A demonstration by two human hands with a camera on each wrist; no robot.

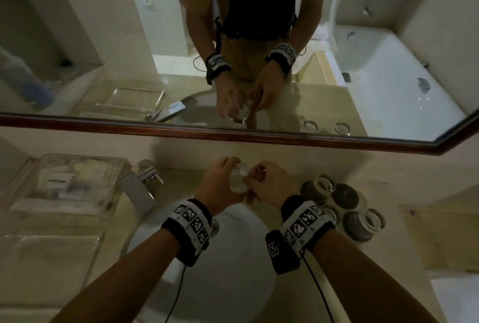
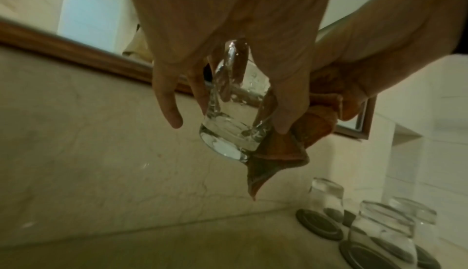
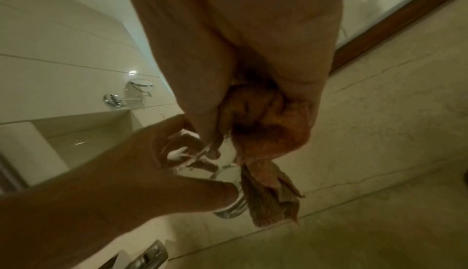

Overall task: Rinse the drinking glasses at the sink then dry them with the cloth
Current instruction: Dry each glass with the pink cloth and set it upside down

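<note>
Left hand [image 2: 228, 33] held glass [image 2: 233, 117], base pointing down. Right hand [image 3: 240, 43] squeezed cloth [image 3: 268, 133], touching glass at 3 o'clock, maybe wiping.

A bathroom, likely a hotel's, is showing itself: a white basin [image 1: 166, 242] sitting under a chrome tap [image 1: 141, 187], a wood-framed mirror [image 1: 103, 37] reflecting a bathtub [image 1: 388, 68], marble counter [image 1: 404, 193], and a tray of toiletries [image 1: 70, 182] lying alongside.
</note>
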